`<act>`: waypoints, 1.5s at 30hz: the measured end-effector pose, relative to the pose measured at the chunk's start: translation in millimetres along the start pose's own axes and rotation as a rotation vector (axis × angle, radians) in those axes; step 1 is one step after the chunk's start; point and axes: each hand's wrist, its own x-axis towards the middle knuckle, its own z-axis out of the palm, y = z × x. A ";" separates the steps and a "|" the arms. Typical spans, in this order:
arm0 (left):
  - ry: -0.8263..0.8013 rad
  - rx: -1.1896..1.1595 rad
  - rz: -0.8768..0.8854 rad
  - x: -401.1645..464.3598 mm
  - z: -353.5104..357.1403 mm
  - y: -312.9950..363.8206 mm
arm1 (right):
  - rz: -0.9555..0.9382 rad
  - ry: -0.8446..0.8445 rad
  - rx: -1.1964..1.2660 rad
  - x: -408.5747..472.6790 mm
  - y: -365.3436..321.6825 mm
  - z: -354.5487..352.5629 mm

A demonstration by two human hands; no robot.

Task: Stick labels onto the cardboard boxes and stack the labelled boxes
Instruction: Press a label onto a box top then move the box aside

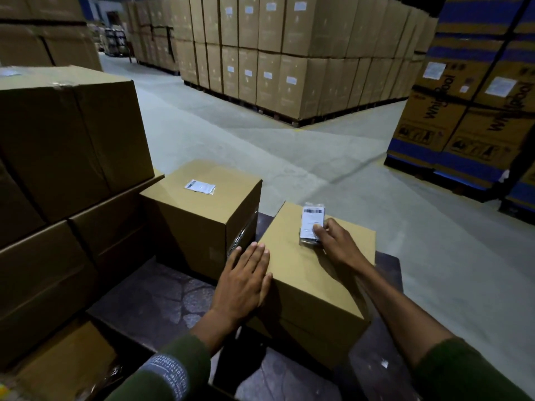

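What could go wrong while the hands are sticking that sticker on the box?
The label sits right at the far corner of the box, so it might end up crooked or overhang. The right hand pinches only one edge, so it may wrinkle. The left hand rests flat on the box's near-left edge; pushing could slide the box.

The brand name "Whirlpool" is printed sideways in dark letters on two large cartons stacked at the right. Barcodes are carried by the label on the near box and by the label on the box behind it, but no characters can be read.
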 end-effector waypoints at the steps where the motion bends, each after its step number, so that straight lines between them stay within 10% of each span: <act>1: -0.007 0.003 -0.002 0.2 -0.6 0.2 | -0.006 -0.018 0.003 1.3 -3.3 5.3; 19: -0.079 0.062 -0.069 -0.4 -11.1 10.1 | -0.056 -0.067 -0.038 3.5 2.9 5.7; 33: -0.068 0.193 -0.037 -31.8 -45.7 -7.5 | -0.010 0.020 0.371 -46.0 -2.8 16.4; 45: -0.049 0.341 -0.441 -225.1 -127.4 -153.3 | -0.543 -0.160 0.059 -101.8 -143.5 207.7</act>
